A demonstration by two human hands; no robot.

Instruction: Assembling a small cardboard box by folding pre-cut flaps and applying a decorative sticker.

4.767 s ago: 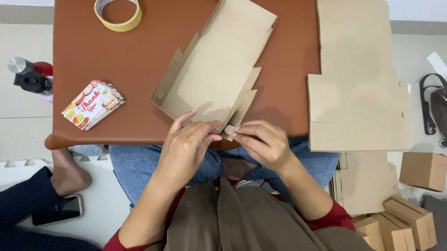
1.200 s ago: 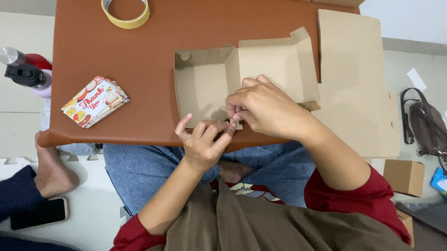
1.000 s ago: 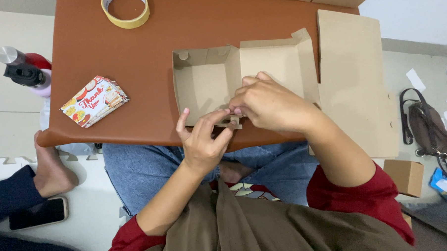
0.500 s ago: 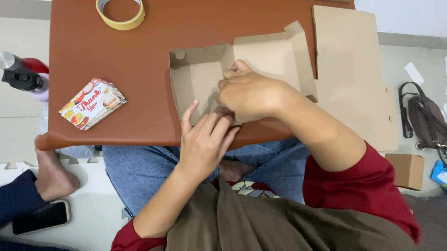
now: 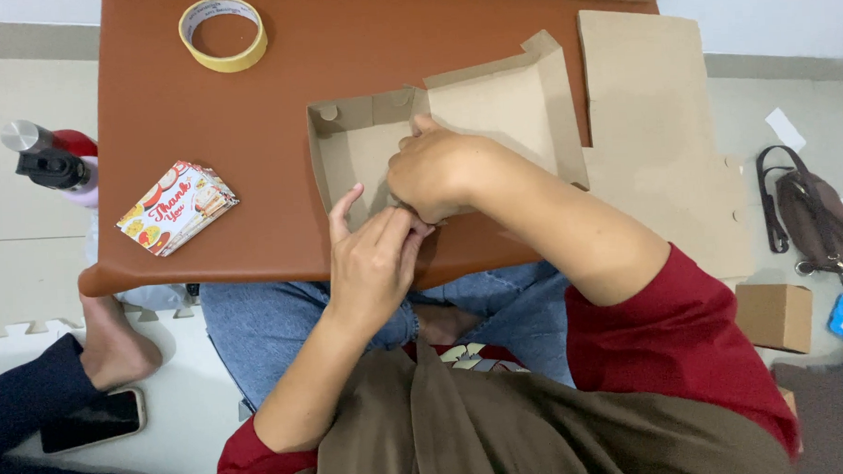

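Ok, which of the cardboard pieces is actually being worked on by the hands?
The half-folded box on the brown table, with both hands on its near wall. The big sheet to its right lies flat, untouched.

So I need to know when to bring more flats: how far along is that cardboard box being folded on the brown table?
Partly formed. The cardboard box already has its far and left walls standing. In hand: the left hand and right hand press together at its near edge. Left: the lid panel is open and tilted up, and flat cardboard sheets lie unfolded beside it.
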